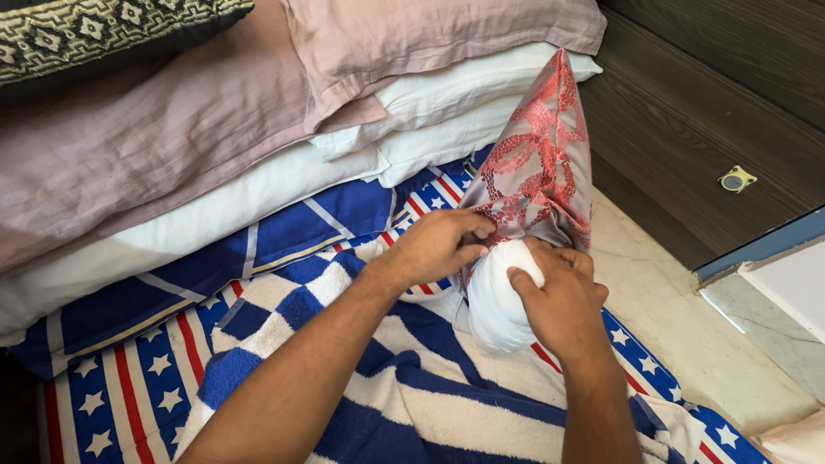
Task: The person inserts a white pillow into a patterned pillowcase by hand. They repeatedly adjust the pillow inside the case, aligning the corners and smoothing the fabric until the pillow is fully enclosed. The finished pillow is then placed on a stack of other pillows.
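Note:
A white cushion insert (498, 301) sticks out of the open end of a red and silver patterned cushion cover (537, 159), which stands tilted up over a blue and white striped towel (412, 387). My left hand (434, 245) pinches the cover's edge at its left side. My right hand (563, 301) presses on the white insert and the cover's opening from the right.
Stacked white and dusty-pink pillows (258, 129) lie behind, with a dark patterned cushion (94, 30) at the top left. A blue, red and white star-and-stripe sheet (129, 378) lies beneath. A dark wooden panel (687, 112) and pale floor (687, 326) are on the right.

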